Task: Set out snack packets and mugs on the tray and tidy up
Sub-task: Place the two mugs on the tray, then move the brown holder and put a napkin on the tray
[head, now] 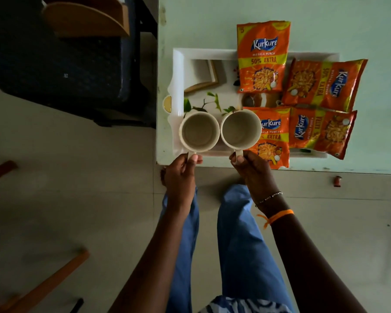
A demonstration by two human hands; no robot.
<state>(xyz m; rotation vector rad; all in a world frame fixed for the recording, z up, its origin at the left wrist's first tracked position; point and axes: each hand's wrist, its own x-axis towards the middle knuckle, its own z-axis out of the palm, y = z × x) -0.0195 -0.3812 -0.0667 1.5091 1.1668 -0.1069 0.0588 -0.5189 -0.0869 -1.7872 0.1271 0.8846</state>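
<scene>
Two mugs going down on the tray.

My left hand (183,168) pinches the handle of the left mug (199,132) and my right hand (250,167) pinches the handle of the right mug (240,129); both mugs sit rim to rim over the near left part of the white tray (178,71) on the desk (212,23). Four orange snack packets (263,56) already fill the tray's right side. Next, I judge, I lower both mugs level and let go without crushing the near packet (271,141) beside the right mug.

Home room: tiled floor (99,177), chair (61,53)
</scene>
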